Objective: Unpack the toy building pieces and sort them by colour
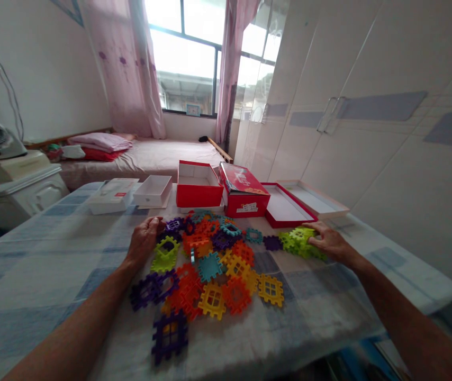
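Observation:
A heap of interlocking plastic building tiles with notched edges lies mid-table, in orange, yellow, purple, blue and green. My left hand (145, 239) is at the heap's far left side with its fingers curled, close to a purple tile (173, 225); what is in those fingers, if anything, is hidden. Just nearer is a lime green tile (165, 255). On the right, my right hand (327, 242) grips a small stack of lime green tiles (297, 241), set apart from the heap. A purple tile (272, 243) lies between that stack and a blue tile (254, 235).
Behind the heap stand a white box (113, 197), a small white tray (153, 193), an open red box (199, 196), a red box with a booklet on top (245, 203) and a red-rimmed lid (289, 219). A checked cloth (71, 280) covers the table. A bed (170, 151) is beyond.

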The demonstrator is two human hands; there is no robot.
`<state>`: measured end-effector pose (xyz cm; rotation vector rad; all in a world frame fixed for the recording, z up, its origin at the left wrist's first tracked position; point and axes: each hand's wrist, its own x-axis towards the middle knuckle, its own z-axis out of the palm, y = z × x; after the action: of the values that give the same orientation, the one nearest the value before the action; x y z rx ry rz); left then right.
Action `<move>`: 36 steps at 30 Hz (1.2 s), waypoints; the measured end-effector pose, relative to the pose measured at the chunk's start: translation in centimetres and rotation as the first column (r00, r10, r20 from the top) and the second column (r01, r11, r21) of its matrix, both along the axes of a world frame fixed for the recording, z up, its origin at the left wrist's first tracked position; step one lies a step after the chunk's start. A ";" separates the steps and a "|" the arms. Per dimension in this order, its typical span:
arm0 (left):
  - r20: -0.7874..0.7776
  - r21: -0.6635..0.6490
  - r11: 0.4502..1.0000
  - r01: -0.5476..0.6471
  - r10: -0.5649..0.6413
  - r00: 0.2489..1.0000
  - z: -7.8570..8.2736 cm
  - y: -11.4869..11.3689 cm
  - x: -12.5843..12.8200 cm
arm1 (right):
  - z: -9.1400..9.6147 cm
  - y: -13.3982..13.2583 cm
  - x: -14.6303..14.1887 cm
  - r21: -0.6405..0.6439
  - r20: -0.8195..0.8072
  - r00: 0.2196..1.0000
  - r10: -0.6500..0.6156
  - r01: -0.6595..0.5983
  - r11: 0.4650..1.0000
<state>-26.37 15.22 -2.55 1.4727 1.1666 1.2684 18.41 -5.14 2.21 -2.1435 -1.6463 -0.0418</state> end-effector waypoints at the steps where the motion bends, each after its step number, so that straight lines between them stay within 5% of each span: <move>1: 0.007 0.001 1.000 0.004 -0.004 1.000 0.0 0.0 0.0 | -0.3 0.0 0.1 -0.009 0.026 0.999 0.018 -0.018 1.000; 6: 0.018 0.001 1.000 0.000 0.000 1.000 -0.4 0.2 0.0 | -0.1 -0.2 -2.1 0.081 0.190 0.980 -0.066 0.051 0.995; 11: 0.006 0.027 0.999 -0.017 0.017 1.000 -0.8 0.7 0.0 | 0.0 1.1 -6.8 -0.070 0.248 0.932 0.263 -0.254 0.965; 16: -0.003 0.049 0.999 -0.022 0.022 1.000 -1.0 0.8 0.1 | -1.7 2.9 -7.8 -0.184 0.308 0.914 0.264 -0.215 0.959; 20: -0.009 0.071 0.997 -0.037 0.038 0.999 -0.9 0.8 0.3 | -1.8 3.7 -6.8 -0.136 0.266 0.926 0.268 -0.239 0.961; 25: 0.023 0.063 0.997 -0.050 0.048 0.999 -0.8 0.6 0.4 | 0.4 3.6 -7.5 -0.022 0.023 0.955 0.294 -0.294 0.956; 29: 0.063 0.044 0.997 -0.059 0.056 0.996 -0.7 0.6 0.4 | 2.4 4.7 -11.1 0.051 -0.066 0.938 0.341 -0.339 0.940; 36: 0.096 0.036 0.997 -0.071 0.067 0.993 -0.7 0.8 0.4 | 3.3 9.8 -21.3 0.105 0.144 0.865 0.481 -0.497 0.861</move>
<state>-25.98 15.97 -3.25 1.3946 1.1442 1.4007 -2.89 4.66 5.50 -1.5882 -2.1428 -0.1220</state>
